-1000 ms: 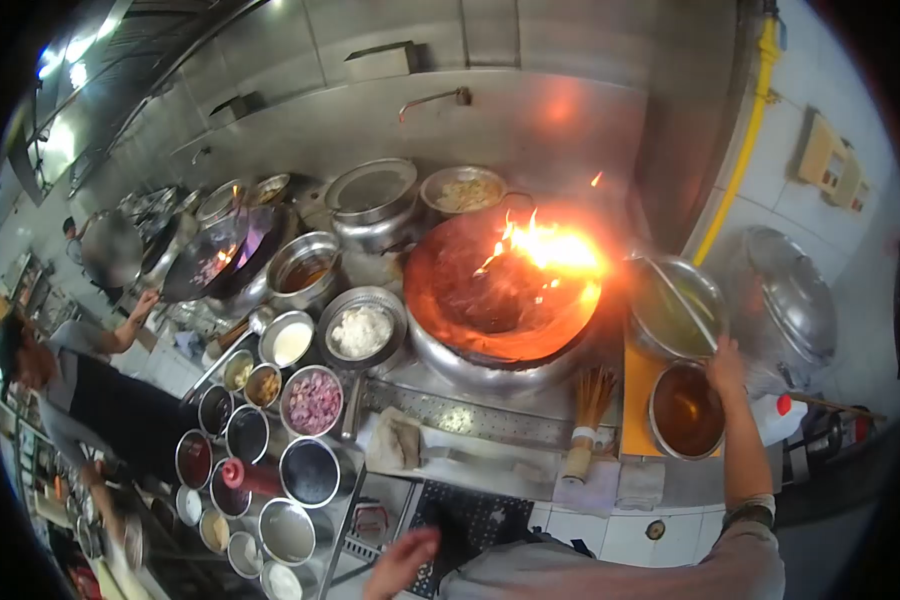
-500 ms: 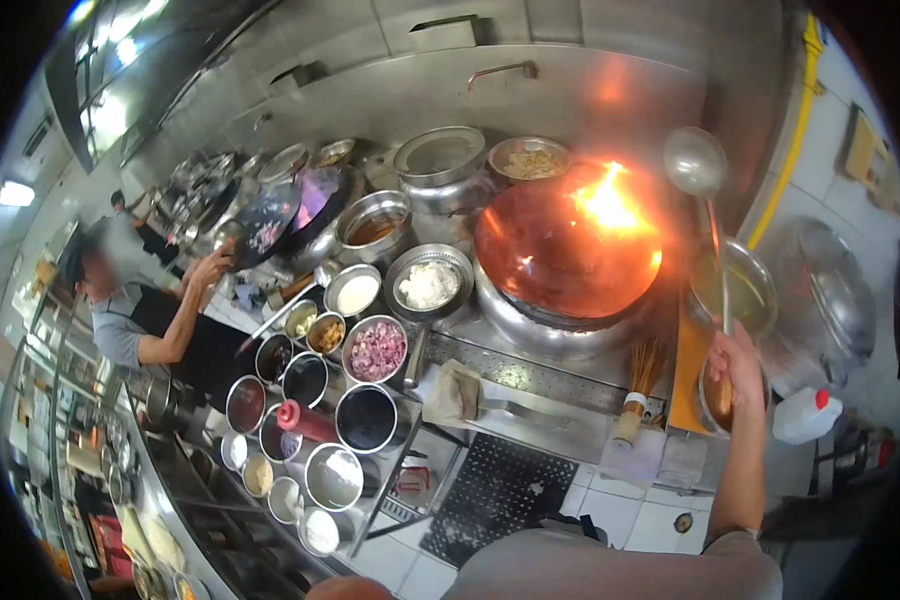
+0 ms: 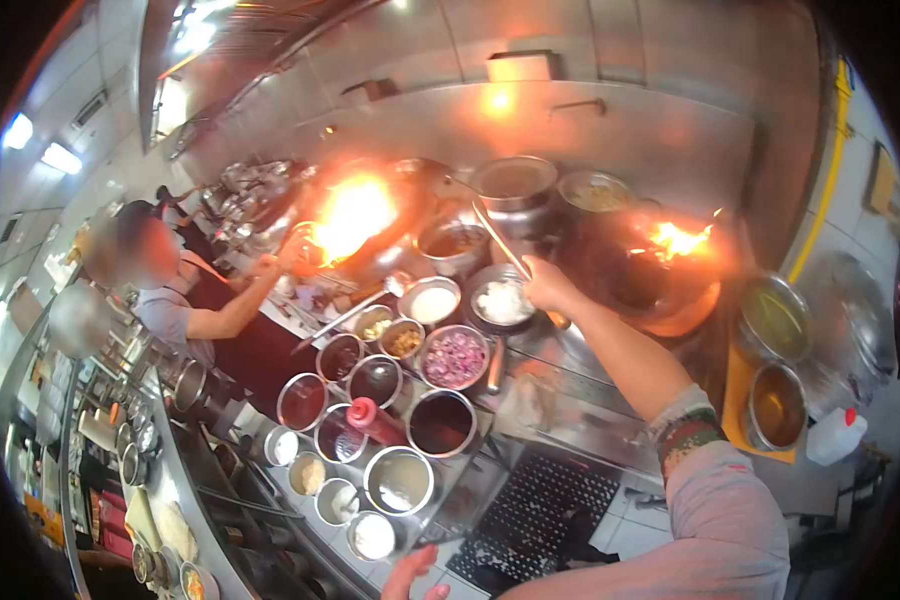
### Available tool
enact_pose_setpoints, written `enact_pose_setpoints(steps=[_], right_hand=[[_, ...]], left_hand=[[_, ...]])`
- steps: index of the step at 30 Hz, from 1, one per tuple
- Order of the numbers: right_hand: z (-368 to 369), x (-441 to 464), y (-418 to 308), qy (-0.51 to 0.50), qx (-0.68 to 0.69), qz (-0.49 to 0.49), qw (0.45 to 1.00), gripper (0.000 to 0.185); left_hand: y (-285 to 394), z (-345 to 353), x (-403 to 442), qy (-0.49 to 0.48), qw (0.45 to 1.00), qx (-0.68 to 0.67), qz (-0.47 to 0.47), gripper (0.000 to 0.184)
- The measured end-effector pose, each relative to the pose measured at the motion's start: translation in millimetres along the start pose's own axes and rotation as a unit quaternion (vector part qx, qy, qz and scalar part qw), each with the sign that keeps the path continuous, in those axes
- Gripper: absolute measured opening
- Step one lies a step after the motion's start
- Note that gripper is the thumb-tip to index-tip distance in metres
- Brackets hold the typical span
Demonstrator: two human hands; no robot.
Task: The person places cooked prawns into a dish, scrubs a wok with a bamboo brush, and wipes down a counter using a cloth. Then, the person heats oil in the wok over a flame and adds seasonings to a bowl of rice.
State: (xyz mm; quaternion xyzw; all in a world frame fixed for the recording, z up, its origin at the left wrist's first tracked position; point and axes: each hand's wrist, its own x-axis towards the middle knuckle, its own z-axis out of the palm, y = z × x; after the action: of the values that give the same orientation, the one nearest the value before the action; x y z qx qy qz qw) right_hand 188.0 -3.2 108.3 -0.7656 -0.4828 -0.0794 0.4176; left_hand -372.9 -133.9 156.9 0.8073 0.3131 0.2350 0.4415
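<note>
My right hand [image 3: 552, 287] is closed around the handle of a ladle [image 3: 503, 243], reaching left over the stove. The wooden end of the handle shows below the fist, and its metal shaft slants up and left. The ladle's bowl is hard to make out. Beneath the hand is a perforated bowl of white food [image 3: 505, 302]. Right of it, a large wok [image 3: 675, 315] sits on its burner with flames [image 3: 680, 240] at its far rim. At the bottom edge, my left hand [image 3: 412, 578] shows only in part, fingers apart and holding nothing.
Several seasoning pots stand left of centre, including chopped purple onion [image 3: 454, 357] and a red squeeze bottle [image 3: 375, 420]. A co-worker [image 3: 200, 300] stands at the left before a tall flame [image 3: 355, 215]. Pots of liquid [image 3: 775, 405] and a white jug [image 3: 836, 437] are at right.
My right hand has swung the ladle from the right side to the left over the stove. My left hand has come into view. Fire has flared at the co-worker's wok; flames at mine look smaller.
</note>
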Motion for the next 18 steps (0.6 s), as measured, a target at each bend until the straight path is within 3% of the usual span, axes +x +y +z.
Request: enact_pose_setpoints(steps=[2, 3, 5, 7, 8, 9, 10, 11, 13, 17, 18], right_hand=[[57, 38, 20, 0.012, 0.005, -0.011, 1.000, 0.027], [81, 55, 33, -0.073, 0.129, 0.098, 0.984, 0.023], [75, 81, 12, -0.227, 0.145, 0.191, 0.944, 0.020], [0, 93, -70, -0.345, -0.061, 0.159, 0.923, 0.019], [19, 109, -42, -0.365, -0.032, 0.140, 0.920, 0.010], [34, 112, -13, -0.336, -0.060, 0.099, 0.935, 0.014], [40, 111, 4, -0.305, -0.090, 0.060, 0.946, 0.020], [11, 87, -14, -0.237, -0.111, 0.067, 0.963, 0.026], [-49, 48, -29, -0.195, -0.083, 0.014, 0.977, 0.039], [-187, -29, -43, -0.197, -0.030, 0.126, 0.972, 0.053], [-206, -50, -20, -0.164, -0.059, 0.081, 0.981, 0.055]], left_hand=[[-8, -11, -19, 0.023, 0.997, -0.020, -0.069, 0.049], [-13, -13, -26, 0.032, 0.993, -0.033, -0.106, 0.051], [-25, -9, -37, 0.068, 0.986, -0.032, -0.149, 0.050], [-23, -4, -33, 0.087, 0.981, -0.022, -0.171, 0.050], [-20, 2, -26, 0.086, 0.981, -0.013, -0.174, 0.050], [-17, 10, -20, 0.083, 0.981, -0.006, -0.177, 0.050], [-16, 20, -6, 0.081, 0.987, 0.081, -0.110, 0.042], [-13, 28, 10, 0.053, 0.993, 0.076, -0.078, 0.045], [0, 45, 49, -0.008, 0.998, 0.063, -0.010, 0.053], [32, 95, 132, -0.091, 0.991, 0.052, 0.083, 0.040], [44, 110, 155, -0.110, 0.986, 0.052, 0.116, 0.040]])
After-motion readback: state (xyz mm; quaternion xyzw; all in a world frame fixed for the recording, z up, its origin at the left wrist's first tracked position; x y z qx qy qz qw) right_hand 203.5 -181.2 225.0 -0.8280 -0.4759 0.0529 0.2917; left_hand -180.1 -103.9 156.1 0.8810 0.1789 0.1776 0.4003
